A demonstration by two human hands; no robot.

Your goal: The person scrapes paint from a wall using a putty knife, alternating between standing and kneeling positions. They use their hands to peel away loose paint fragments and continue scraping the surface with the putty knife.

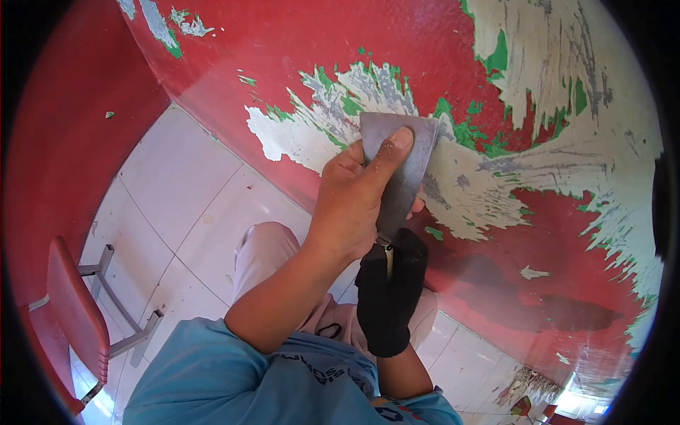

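Observation:
A wide metal scraper (405,170) has its broad edge at the red wall (304,35), beside a patch of bare plaster (297,134) with green edges. My left hand (358,188) is bare and grips the blade, its thumb lying flat on the metal and its fingers behind it. Below it, my right hand (389,297), in a black glove, is closed round the scraper's handle. A few fingertips show behind the blade's right side; the handle is mostly hidden by the glove.
White floor tiles (202,173) with scattered paint chips lie below the wall. A red chair (78,312) with metal legs stands at the lower left. Scraped plaster (609,142) spreads along the right. Paint scraps (528,389) lie at the lower right.

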